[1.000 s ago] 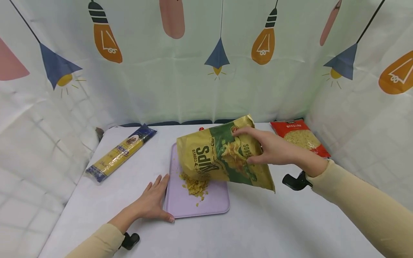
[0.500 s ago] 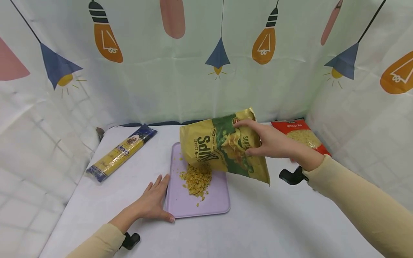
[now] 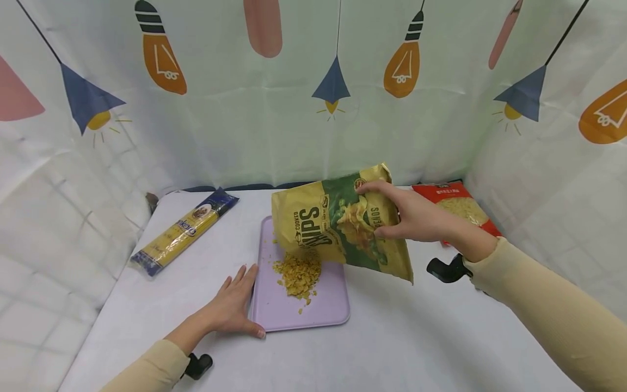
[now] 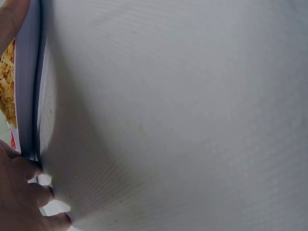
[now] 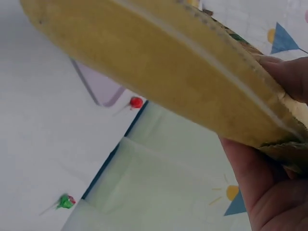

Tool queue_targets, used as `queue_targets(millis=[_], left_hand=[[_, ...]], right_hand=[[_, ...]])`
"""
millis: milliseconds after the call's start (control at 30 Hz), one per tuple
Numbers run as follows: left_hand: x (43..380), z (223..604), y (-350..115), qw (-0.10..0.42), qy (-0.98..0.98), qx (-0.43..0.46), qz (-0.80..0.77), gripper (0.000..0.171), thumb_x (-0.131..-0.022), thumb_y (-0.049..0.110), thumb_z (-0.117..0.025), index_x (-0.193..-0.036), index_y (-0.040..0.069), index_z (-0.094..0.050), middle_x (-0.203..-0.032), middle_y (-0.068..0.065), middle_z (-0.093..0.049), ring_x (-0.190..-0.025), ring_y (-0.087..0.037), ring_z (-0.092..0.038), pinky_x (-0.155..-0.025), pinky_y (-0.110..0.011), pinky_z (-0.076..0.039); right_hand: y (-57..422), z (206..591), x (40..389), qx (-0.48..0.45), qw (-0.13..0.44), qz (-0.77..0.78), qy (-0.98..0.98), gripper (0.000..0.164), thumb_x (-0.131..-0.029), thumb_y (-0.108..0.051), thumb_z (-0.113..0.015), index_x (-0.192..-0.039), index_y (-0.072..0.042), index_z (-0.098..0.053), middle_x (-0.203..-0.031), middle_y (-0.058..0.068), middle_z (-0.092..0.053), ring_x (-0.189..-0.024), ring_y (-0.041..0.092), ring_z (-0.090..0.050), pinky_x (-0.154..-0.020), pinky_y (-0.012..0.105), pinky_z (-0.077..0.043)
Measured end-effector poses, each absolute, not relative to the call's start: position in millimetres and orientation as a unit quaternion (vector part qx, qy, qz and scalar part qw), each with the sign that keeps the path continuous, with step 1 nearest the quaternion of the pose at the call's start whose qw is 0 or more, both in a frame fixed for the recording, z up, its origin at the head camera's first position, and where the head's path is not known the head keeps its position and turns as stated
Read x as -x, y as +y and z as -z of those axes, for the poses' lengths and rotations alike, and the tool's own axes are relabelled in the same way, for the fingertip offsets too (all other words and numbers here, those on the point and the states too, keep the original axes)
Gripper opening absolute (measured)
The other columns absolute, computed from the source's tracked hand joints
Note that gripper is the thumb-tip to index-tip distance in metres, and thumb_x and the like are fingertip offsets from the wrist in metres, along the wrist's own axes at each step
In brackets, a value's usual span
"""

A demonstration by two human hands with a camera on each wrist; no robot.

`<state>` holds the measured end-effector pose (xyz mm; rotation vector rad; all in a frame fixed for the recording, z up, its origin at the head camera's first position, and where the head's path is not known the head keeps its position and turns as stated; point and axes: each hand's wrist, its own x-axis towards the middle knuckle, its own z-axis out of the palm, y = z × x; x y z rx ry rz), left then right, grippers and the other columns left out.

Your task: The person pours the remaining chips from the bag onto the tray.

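Observation:
A gold and green chips bag [image 3: 338, 223] is tilted over a lilac tray [image 3: 313, 316]. My right hand [image 3: 411, 215] grips the bag at its right end, thumb on the near side and fingers over the printed front. In the right wrist view the plain gold side of the bag [image 5: 139, 57] fills the top, pinched by the right hand [image 5: 274, 187]. Broken chips [image 3: 297, 275] lie heaped on the tray under the bag's lower end. Fingers spread, my left hand [image 3: 230, 307] rests against the tray's left edge; the left wrist view shows its fingers [image 4: 19, 187] beside the tray wall.
A yellow and blue pasta packet [image 3: 186, 231] lies on the white table at the left. Behind my right hand is a red packet [image 3: 455, 204] with a clear window. Red [image 5: 136, 102] and green [image 5: 65, 201] wrapped lollipops lie near the table's back edge.
The bag and right hand have lifted slightly, and the heap of broken chips on the tray shows larger. My left hand has stayed in place.

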<state>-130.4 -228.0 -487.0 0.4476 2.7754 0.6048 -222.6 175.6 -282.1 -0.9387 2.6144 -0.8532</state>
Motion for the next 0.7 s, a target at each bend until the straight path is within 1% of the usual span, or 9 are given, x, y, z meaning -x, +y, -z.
queue_targets(millis=[200,467,700], left_hand=[[130.3,486.7,-227.7,0.127,0.957,-0.158,-0.207,0.154,-0.052,0.068,-0.092,-0.159,-0.011,-0.014,-0.165,-0.033,-0.020,-0.153,-0.055,-0.015,-0.119,-0.075,-0.015],[129.5,486.4,-226.8,0.127,0.957,-0.157,-0.208,0.154,-0.052,0.068,-0.093,-0.159,-0.011,-0.014,-0.165,-0.032,-0.021,-0.153,-0.055,-0.015,-0.119,-0.075,-0.015],[129.4,487.0,-226.3,0.126,0.958,-0.158,-0.205,0.154,-0.052,0.068,-0.092,-0.158,-0.011,-0.014,-0.165,-0.033,-0.022,-0.153,-0.055,-0.016,-0.119,-0.075,-0.016]], right_hand=[[175.6,283.6,222.4,0.324,0.100,0.288,0.896,0.083,-0.084,-0.007,-0.083,-0.152,-0.028,-0.039,-0.141,0.009,-0.053,-0.111,0.026,-0.063,-0.086,0.040,-0.059],[171.1,287.2,227.5,0.335,0.061,0.269,0.901,0.081,-0.084,-0.007,-0.084,-0.150,-0.025,-0.042,-0.135,0.011,-0.059,-0.098,0.025,-0.064,-0.078,0.037,-0.057],[170.4,283.3,231.0,0.334,0.056,0.254,0.906,0.079,-0.086,-0.008,-0.082,-0.151,-0.024,-0.040,-0.134,0.013,-0.060,-0.098,0.025,-0.064,-0.079,0.039,-0.056]])
